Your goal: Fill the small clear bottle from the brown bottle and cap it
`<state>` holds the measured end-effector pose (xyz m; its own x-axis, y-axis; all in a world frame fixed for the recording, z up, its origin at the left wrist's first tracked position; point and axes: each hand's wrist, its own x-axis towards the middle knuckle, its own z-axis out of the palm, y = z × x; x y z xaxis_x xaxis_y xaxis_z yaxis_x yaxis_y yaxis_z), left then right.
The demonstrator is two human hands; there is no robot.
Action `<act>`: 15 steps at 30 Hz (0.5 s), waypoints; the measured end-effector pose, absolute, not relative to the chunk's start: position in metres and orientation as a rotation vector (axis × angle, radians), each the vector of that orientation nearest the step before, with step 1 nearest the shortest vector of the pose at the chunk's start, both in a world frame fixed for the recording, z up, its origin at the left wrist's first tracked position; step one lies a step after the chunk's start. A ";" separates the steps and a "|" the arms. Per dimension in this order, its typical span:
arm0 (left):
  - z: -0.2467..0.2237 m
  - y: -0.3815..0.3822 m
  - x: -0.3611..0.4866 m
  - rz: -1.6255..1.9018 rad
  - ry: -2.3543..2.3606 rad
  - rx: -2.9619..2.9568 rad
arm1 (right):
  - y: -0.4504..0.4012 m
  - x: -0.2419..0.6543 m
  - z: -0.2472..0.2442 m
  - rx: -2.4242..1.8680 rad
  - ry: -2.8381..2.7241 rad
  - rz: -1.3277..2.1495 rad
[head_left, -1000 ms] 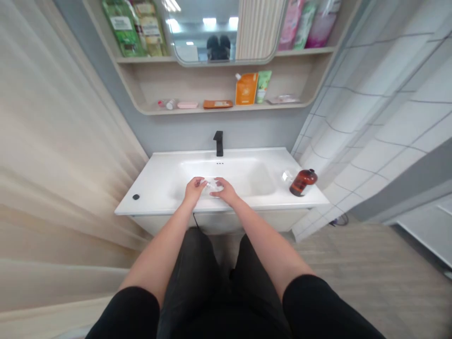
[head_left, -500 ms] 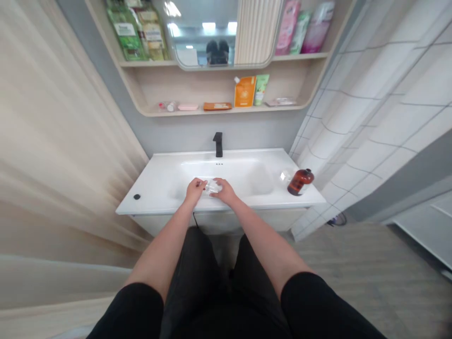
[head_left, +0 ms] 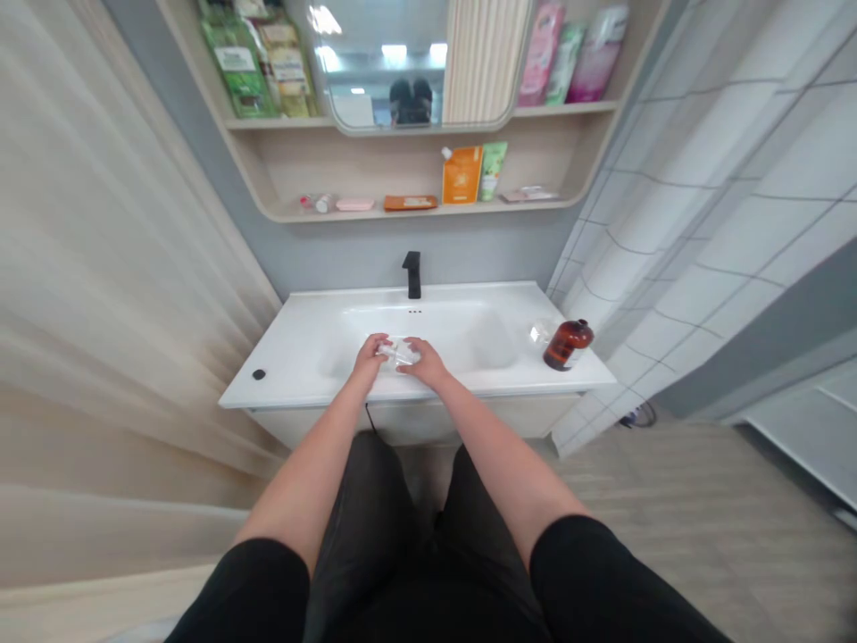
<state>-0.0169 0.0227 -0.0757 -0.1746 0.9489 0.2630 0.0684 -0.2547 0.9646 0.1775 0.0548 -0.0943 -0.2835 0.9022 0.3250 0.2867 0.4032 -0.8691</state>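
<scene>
Being pinched between the left hand (head_left: 368, 359) and the right hand (head_left: 427, 363), a clear plastic piece (head_left: 400, 354) is held over the basin (head_left: 435, 326) of a white sink (head_left: 295, 357), near its front edge. The fingers (head_left: 411, 346) of both hands are curled and clamped on it. A brown bottle (head_left: 568, 346) is stood near the sink's right edge.

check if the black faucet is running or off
Off, it seems: no stream of water shows from the black faucet into the white basin.
</scene>
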 end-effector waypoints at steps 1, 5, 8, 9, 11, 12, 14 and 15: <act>-0.076 0.023 -0.017 1.520 1.258 1.313 | 0.055 0.178 -0.095 -1.028 -1.783 0.897; -0.076 0.022 -0.016 1.480 1.345 1.269 | 0.056 0.178 -0.095 -1.034 -1.753 0.933; -0.076 0.021 -0.017 1.500 1.257 1.294 | 0.057 0.178 -0.097 -1.029 -1.732 0.965; -0.075 0.021 -0.017 1.510 1.233 1.292 | 0.057 0.177 -0.097 -1.029 -1.719 0.975; -0.075 0.021 -0.017 1.515 1.238 1.276 | 0.057 0.177 -0.098 -1.032 -1.695 0.991; -0.076 0.021 -0.016 1.513 1.262 1.267 | 0.057 0.177 -0.098 -1.033 -1.688 0.996; -0.076 0.022 -0.015 1.504 1.320 1.259 | 0.057 0.176 -0.098 -1.034 -1.676 1.003; -0.076 0.023 -0.015 1.501 1.334 1.260 | 0.057 0.176 -0.097 -1.034 -1.674 1.007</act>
